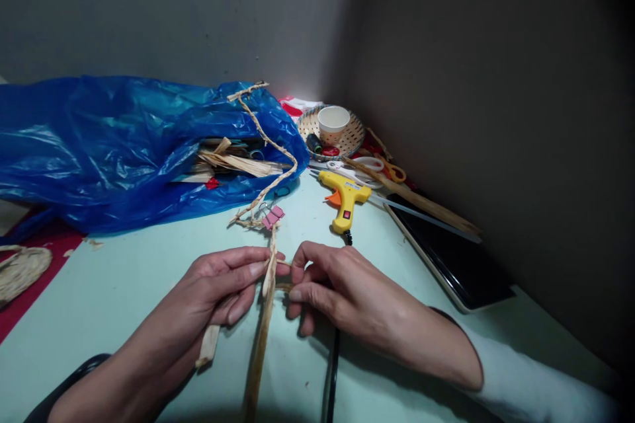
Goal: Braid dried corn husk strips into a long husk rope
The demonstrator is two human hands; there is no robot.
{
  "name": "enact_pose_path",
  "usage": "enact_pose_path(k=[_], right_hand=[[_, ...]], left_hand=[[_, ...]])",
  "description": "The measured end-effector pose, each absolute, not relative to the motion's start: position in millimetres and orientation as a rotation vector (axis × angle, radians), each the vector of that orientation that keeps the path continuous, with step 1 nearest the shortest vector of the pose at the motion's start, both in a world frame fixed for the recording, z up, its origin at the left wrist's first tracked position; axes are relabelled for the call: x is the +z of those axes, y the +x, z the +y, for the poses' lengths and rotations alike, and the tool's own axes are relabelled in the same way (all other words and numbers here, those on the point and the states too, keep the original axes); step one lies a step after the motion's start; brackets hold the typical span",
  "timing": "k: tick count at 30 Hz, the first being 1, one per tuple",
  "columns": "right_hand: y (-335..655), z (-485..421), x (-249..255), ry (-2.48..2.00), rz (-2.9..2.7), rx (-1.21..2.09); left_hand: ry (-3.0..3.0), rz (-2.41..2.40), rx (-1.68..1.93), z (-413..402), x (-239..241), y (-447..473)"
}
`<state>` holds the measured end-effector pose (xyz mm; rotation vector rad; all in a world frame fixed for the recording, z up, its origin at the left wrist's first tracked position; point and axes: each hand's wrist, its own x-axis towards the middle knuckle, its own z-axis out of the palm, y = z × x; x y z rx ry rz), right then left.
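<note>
A braid of dried plant strips (270, 271) runs down the middle of the table, its upper end gripped by a pink binder clip (272, 217). My left hand (228, 284) pinches the braid from the left, and a pale flat strip (208, 346) sticks out below its palm. On the other side my right hand (327, 284) is closed, its fingertips on a thin strip that leaves the braid sideways. One long brownish strip (258, 357) hangs from the braid towards me. A finished length of twisted cord (268, 139) leads from the clip up over the blue bag.
A blue plastic bag (109, 152) with dried strips inside lies at the back left. Beyond my right hand are a yellow glue gun (347, 197), a black-screened tablet (446, 264), orange-handled scissors (394, 170) and a woven basket (356, 135) holding a white cup (333, 120).
</note>
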<state>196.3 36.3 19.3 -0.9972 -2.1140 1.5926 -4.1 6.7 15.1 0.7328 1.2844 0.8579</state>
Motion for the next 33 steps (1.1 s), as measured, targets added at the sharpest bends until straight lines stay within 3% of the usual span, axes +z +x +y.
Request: enact_pose_path(k=[7,14,21,25,30,33], right_hand=[[192,29,30,-1.012,-2.153,1.489],[185,33,14,-0.909,-1.916,1.654],[180,35,12,-1.055,-1.837,1.612],[183,40,17,-1.11,-2.087,1.435],[183,40,20,-1.266,-2.387,0.95],[181,39,20,-1.318,-2.412,0.866]], left_hand=[[0.75,1.292,0.849,6,17,-2],[0.763,1.324,0.836,6,18,-2],[0.811,1.329,0.821,6,14,-3],[0.809,1.36,0.823,5,8,-4],[0.83,1.376,0.815,5,4,-5],[0.86,1.369,0.821,4,5,-4]])
